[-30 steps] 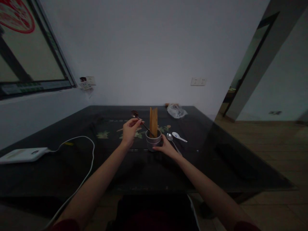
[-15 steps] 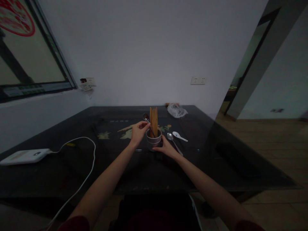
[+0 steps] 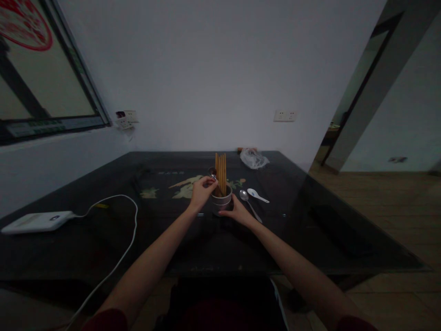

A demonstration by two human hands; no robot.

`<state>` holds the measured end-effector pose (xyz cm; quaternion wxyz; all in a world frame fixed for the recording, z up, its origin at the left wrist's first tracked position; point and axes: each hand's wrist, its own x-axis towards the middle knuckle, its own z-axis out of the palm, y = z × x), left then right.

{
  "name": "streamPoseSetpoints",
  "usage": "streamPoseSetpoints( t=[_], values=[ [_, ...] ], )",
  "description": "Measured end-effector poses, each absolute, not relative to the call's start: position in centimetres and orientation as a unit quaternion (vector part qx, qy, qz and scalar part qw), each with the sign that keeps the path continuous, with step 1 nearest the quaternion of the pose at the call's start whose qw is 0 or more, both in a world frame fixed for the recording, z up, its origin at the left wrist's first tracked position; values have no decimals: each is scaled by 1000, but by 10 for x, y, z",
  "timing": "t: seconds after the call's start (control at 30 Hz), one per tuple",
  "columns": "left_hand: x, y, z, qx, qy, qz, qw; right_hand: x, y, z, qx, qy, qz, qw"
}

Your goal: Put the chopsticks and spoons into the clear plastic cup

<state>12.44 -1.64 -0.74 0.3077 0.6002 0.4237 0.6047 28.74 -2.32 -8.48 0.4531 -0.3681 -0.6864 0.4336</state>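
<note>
Chopsticks (image 3: 221, 171) of pale wood stand upright in a bundle in a small metal cup (image 3: 221, 201), which sits near the middle of a dark glass-topped table (image 3: 310, 230) with a leaf pattern under the glass. The left hand (image 3: 201, 193) is pinched shut on the handle of a dark spoon (image 3: 212, 173), whose bowl points up just left of the chopsticks while its lower end goes down into the cup. The right hand (image 3: 237, 212) is curled against the cup's right side and base, gripping it. Just right of that hand a steel spoon (image 3: 245, 197) and a white ceramic spoon (image 3: 256, 195) lie side by side on the table. A crumpled plastic bag (image 3: 253, 158) lies at the far edge. Well off to the left, a flat white device (image 3: 37, 221) rests on the table, and its white cable (image 3: 129, 230) loops toward the near edge.
</note>
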Motion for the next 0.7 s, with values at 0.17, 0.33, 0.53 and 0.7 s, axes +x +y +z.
streamPoseSetpoints(
  t=[0.17, 0.33, 0.53, 0.7],
  values=[
    [123, -16, -11, 611, 428, 588, 312, 288, -25, -84, -372, -685, 433, 452],
    [122, -17, -11, 622, 434, 582, 292, 288, -24, -86, -363, -690, 425, 460],
    [124, -22, -7, 624, 448, 573, 284, 288, -24, -84, -357, -695, 426, 456],
    [122, -20, -9, 648, 454, 558, 248, 288, -25, -84, -357, -703, 410, 460]
  ],
)
